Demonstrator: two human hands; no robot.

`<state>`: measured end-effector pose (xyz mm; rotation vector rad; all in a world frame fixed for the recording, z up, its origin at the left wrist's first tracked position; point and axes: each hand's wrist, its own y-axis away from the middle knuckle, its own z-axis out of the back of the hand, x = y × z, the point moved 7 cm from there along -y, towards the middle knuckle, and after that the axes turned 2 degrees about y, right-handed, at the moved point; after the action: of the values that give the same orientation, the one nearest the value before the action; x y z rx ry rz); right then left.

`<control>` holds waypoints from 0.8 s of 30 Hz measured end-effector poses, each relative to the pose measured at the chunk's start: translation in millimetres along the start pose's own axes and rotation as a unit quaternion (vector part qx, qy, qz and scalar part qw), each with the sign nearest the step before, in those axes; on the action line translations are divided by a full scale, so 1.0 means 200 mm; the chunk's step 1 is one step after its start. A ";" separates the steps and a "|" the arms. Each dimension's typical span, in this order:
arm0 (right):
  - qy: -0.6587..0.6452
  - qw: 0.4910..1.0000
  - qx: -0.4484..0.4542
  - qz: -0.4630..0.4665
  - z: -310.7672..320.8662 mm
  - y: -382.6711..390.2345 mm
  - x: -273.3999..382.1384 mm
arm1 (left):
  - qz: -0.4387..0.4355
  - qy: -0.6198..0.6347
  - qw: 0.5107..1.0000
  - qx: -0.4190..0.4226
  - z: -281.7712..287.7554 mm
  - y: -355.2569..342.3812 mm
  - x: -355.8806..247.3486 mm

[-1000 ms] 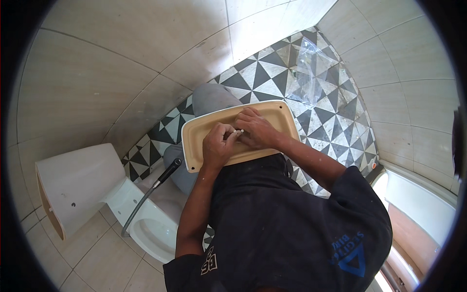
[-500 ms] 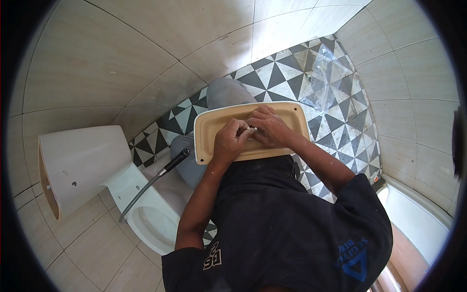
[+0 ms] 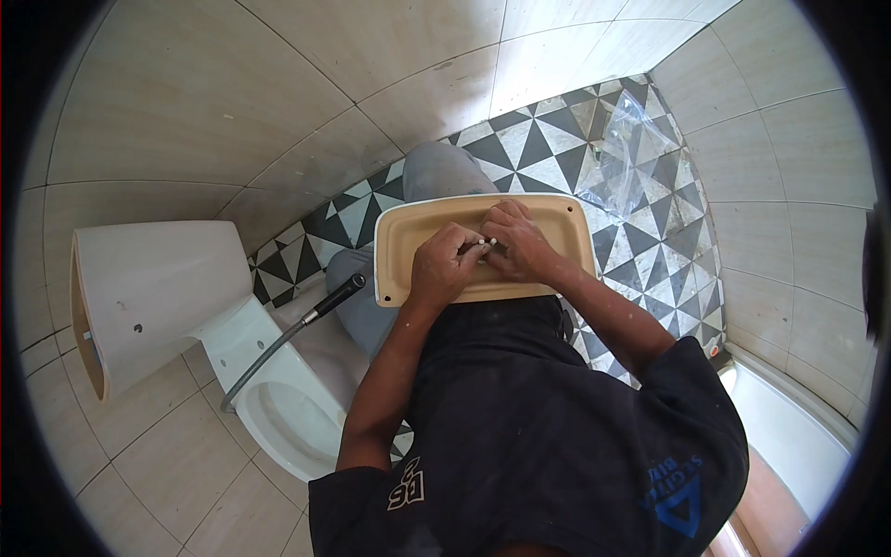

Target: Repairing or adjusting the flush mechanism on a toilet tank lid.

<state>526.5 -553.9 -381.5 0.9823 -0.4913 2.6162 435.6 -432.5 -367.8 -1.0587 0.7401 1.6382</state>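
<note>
Across my lap lies an upturned toilet tank lid (image 3: 399,241), tan inside with a white rim and small dark holes near two corners. Over its hollow, my left hand (image 3: 445,262) is closed in a pinch, thumb against fingertips. My right hand (image 3: 522,243) meets it there, fingers curled and closed. Small white plastic pieces (image 3: 493,241) peek out between the fingertips of both hands. Their exact kind is too small to make out, and the fingers hide the rest of them.
At left stands a white toilet bowl (image 3: 295,422) with a lidless tank (image 3: 167,288) behind it. A black-ended hose (image 3: 269,351) arches over the bowl toward my leg. A clear plastic bag (image 3: 631,153) lies on the patterned floor. Tiled walls close in; a white tub-like basin (image 3: 789,418) sits at right.
The whole view has shifted slightly. Both hands stay together over the lid, with the fingers turned a little around the small white pieces.
</note>
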 end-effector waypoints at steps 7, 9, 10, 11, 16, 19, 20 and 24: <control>0.045 0.999 -0.015 -0.009 -0.01 0.01 0.00 | -0.030 -0.055 0.998 -0.019 -0.01 -0.01 -0.03; 0.052 0.998 -0.017 -0.010 -0.03 0.00 -0.01 | -0.038 -0.068 0.997 -0.023 -0.01 -0.01 -0.03; 0.059 0.998 -0.020 -0.011 -0.03 0.00 -0.01 | -0.036 -0.069 0.997 -0.024 0.00 -0.01 -0.03; 0.059 0.998 -0.019 -0.010 -0.02 0.00 -0.01 | -0.034 -0.069 0.997 -0.026 0.00 -0.01 -0.03; 0.024 1.000 0.015 -0.001 0.01 -0.01 -0.01 | -0.032 -0.031 0.999 -0.018 0.01 -0.01 -0.02; -0.029 1.000 0.006 -0.005 0.04 -0.02 -0.01 | -0.035 -0.023 0.999 -0.012 0.02 -0.01 -0.05; -0.029 1.000 0.007 -0.005 0.03 -0.01 -0.02 | -0.046 -0.022 0.999 -0.007 0.02 -0.02 -0.07; -0.003 1.000 -0.021 -0.003 0.02 0.01 -0.01 | -0.088 -0.041 0.995 -0.021 0.03 -0.01 -0.10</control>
<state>528.9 -557.8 -381.2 0.9766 -0.5423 2.5865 438.2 -435.0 -348.2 -1.0490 0.5440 1.5431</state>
